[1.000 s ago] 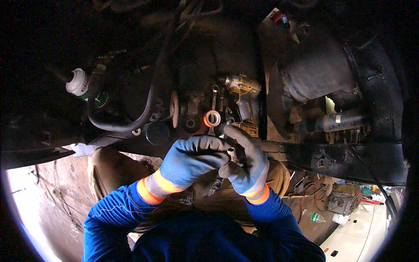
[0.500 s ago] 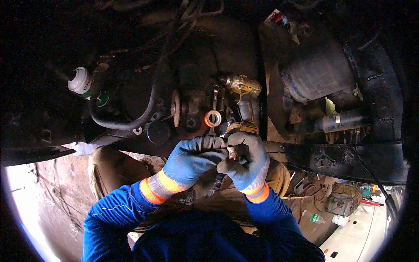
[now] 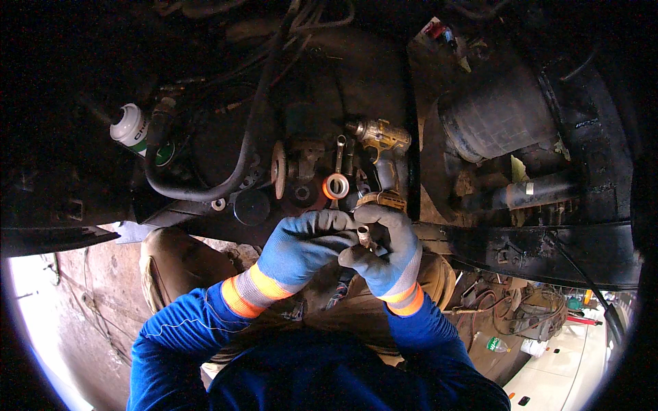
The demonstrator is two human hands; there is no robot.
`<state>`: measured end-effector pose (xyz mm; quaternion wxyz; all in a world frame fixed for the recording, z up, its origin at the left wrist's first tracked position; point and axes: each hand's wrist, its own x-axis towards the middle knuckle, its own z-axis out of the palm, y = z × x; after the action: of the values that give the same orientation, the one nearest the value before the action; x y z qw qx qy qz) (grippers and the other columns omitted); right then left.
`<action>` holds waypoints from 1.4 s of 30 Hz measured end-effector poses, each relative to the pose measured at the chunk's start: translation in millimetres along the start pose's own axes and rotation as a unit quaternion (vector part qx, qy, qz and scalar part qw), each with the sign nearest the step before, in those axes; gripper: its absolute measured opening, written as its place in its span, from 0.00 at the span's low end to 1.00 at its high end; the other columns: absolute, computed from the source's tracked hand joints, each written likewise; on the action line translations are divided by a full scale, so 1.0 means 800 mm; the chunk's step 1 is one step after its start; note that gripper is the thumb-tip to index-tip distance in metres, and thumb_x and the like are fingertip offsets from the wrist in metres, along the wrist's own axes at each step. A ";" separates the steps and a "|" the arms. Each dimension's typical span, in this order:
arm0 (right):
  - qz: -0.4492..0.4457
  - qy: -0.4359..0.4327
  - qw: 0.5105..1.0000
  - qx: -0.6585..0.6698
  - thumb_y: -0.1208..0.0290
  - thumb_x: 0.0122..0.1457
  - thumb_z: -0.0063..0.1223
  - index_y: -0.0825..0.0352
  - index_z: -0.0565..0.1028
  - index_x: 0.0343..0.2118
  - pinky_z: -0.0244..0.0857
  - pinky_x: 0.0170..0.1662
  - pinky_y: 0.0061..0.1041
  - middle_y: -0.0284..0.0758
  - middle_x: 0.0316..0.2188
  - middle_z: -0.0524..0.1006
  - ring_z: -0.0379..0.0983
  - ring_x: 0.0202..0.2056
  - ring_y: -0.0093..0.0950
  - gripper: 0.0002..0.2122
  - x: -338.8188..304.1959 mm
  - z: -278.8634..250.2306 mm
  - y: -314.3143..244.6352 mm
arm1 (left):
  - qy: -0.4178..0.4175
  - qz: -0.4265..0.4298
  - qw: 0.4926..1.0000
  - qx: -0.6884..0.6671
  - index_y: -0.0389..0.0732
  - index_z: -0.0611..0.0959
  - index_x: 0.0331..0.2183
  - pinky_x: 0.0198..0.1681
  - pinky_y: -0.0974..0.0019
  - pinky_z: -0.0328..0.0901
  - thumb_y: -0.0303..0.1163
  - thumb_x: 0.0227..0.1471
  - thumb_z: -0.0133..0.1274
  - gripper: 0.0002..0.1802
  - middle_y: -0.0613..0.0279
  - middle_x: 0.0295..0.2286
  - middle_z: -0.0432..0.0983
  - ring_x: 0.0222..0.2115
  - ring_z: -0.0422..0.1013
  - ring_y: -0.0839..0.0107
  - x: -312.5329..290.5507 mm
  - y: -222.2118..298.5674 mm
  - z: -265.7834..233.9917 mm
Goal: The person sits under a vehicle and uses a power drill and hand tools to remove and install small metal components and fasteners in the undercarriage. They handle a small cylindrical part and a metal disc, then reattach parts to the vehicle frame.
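Note:
Both my hands wear blue-grey knit gloves with orange cuff bands, and they meet above my lap. My right hand curls its thumb and fingers around a small hollow metal fitting, whose open end faces up. Close against it, my left hand has its fingers pressed together in a pinch; whatever is between them is hidden. Just beyond the hands lie a yellow-and-black cordless drill, a combination wrench and an orange-edged roll of tape.
A grinder-like tool with a disc sits left of the wrench. A thick black hose loops at left, by a white-and-green can. A dark cylinder fills the far right. A plastic bottle lies on the floor.
The metal fitting has tilted slightly, so its open end shows more. Both hands keep nearly the same place and grip; the view has shifted a little.

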<state>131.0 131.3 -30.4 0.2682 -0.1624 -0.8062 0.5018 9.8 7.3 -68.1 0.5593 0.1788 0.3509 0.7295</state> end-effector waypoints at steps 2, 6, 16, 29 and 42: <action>0.002 0.013 1.000 0.025 0.54 0.42 0.70 0.69 0.72 0.42 0.69 0.41 0.25 0.37 0.36 0.77 0.74 0.36 0.25 0.29 0.000 0.003 -0.001 | 0.000 0.002 1.000 -0.005 0.30 0.76 0.44 0.48 0.69 0.68 0.14 0.48 0.52 0.18 0.56 0.40 0.77 0.42 0.73 0.71 0.000 0.003 0.003; 0.004 0.024 0.999 0.037 0.55 0.40 0.71 0.71 0.72 0.42 0.69 0.41 0.26 0.37 0.36 0.77 0.74 0.37 0.26 0.30 -0.005 0.003 0.008 | 0.011 0.002 1.000 -0.005 0.31 0.78 0.41 0.47 0.71 0.67 0.15 0.48 0.53 0.15 0.58 0.39 0.77 0.40 0.73 0.73 0.001 0.002 0.008; 0.021 0.045 0.998 0.027 0.51 0.38 0.72 0.67 0.71 0.38 0.66 0.41 0.26 0.36 0.34 0.73 0.69 0.37 0.27 0.29 -0.008 0.001 0.002 | 0.037 0.000 0.999 0.008 0.35 0.81 0.36 0.41 0.74 0.67 0.21 0.48 0.59 0.10 0.66 0.33 0.78 0.34 0.71 0.79 0.003 0.008 0.017; 0.008 0.000 1.000 0.030 0.54 0.43 0.70 0.69 0.71 0.46 0.67 0.44 0.25 0.36 0.39 0.75 0.72 0.39 0.25 0.31 0.006 0.008 -0.008 | 0.054 -0.020 0.998 -0.025 0.35 0.81 0.38 0.39 0.72 0.68 0.22 0.48 0.59 0.12 0.64 0.33 0.79 0.33 0.72 0.77 0.005 -0.005 0.008; 0.007 -0.017 0.999 -0.031 0.74 0.42 0.70 0.69 0.68 0.47 0.69 0.41 0.23 0.35 0.37 0.74 0.72 0.36 0.22 0.28 -0.002 0.000 0.000 | 0.090 -0.026 0.995 -0.025 0.32 0.79 0.41 0.43 0.73 0.67 0.19 0.52 0.53 0.12 0.60 0.37 0.78 0.37 0.72 0.77 0.003 0.010 0.013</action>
<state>132.4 130.4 -31.0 0.2452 -0.1678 -0.8247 0.4813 10.3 11.8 -55.7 0.5482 0.0889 0.3859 0.7366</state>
